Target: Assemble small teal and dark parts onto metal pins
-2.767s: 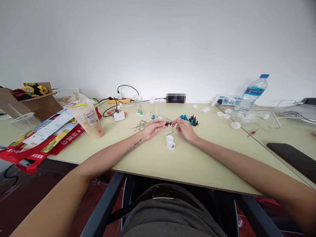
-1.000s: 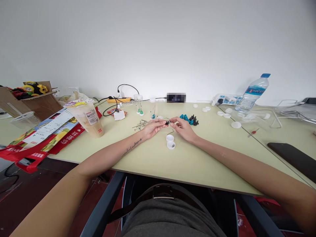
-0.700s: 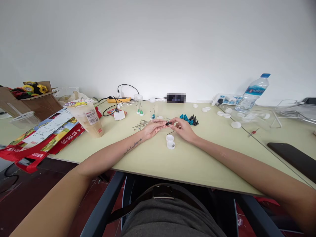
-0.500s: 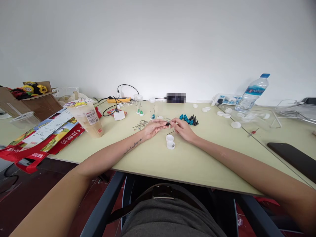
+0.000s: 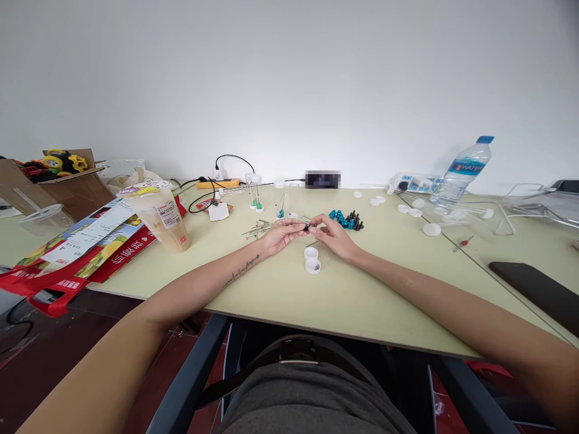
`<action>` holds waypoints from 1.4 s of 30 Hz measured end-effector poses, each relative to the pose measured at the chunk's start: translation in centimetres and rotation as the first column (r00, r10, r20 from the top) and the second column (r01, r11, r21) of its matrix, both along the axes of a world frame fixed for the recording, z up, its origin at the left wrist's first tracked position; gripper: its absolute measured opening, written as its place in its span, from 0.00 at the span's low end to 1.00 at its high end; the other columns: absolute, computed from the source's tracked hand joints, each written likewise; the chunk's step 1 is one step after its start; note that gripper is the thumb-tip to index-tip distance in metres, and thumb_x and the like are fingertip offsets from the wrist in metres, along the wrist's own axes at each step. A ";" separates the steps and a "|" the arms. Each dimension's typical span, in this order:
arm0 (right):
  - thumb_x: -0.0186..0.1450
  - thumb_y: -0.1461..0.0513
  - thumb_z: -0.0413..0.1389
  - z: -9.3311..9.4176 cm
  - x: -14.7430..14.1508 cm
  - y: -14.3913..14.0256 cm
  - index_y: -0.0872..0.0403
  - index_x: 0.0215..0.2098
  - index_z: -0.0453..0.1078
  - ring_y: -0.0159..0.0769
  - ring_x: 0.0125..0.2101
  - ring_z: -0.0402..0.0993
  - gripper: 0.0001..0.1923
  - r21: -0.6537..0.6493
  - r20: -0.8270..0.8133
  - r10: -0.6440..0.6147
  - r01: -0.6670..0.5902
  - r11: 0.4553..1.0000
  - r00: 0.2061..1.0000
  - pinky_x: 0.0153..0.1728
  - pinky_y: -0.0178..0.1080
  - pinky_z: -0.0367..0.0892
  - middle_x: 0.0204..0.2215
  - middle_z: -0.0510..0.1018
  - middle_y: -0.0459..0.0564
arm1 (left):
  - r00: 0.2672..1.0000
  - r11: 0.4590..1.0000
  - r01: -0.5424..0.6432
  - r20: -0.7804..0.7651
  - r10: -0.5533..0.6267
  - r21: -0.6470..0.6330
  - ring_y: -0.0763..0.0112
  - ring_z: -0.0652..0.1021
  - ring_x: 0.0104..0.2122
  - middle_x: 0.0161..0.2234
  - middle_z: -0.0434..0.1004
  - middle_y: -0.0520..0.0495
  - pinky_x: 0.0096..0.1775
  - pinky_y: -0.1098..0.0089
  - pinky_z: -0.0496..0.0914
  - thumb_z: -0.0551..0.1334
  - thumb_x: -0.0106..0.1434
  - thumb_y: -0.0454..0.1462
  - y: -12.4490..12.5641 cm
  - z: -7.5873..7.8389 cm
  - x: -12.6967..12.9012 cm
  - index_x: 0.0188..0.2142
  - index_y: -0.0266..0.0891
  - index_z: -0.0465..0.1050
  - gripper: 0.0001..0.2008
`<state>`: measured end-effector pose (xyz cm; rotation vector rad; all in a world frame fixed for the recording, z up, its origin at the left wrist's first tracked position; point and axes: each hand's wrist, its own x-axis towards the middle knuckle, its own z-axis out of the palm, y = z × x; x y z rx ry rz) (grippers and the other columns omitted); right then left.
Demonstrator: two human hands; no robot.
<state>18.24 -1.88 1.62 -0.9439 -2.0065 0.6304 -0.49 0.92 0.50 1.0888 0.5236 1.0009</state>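
My left hand (image 5: 281, 232) and my right hand (image 5: 333, 234) meet above the pale green table (image 5: 271, 289), fingertips pinched together on one small black part (image 5: 307, 226). Just below them sit two small white caps (image 5: 312, 260), one with dark bits inside. Behind my right hand lies a heap of teal and black small parts (image 5: 346, 219). Thin metal pins (image 5: 256, 229) are scattered by my left hand. Clear tubes (image 5: 254, 193) stand further back.
A plastic drink cup (image 5: 160, 218) stands at left beside a red bag with leaflets (image 5: 76, 248) and a cardboard box of toys (image 5: 54, 178). A water bottle (image 5: 462, 170), power strip (image 5: 414, 182), loose white caps (image 5: 431, 229) and a dark phone (image 5: 536, 292) lie at right.
My right hand has closed in from a small gap until its fingertips touch the black part held by my left hand. Everything else stays put.
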 end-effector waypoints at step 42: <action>0.63 0.49 0.47 -0.2 0.1 0.2 0.53 0.33 0.64 0.33 0.29 0.65 0.16 0.045 0.054 -0.044 0.041 0.998 0.998 0.32 0.36 0.60 0.31 0.71 0.47 | 1.000 1.000 -0.006 0.024 0.005 0.013 0.74 0.78 0.32 0.31 0.77 0.46 0.42 0.75 0.70 0.66 0.50 0.30 0.1 -0.1 0.0 0.33 0.30 0.75 0.09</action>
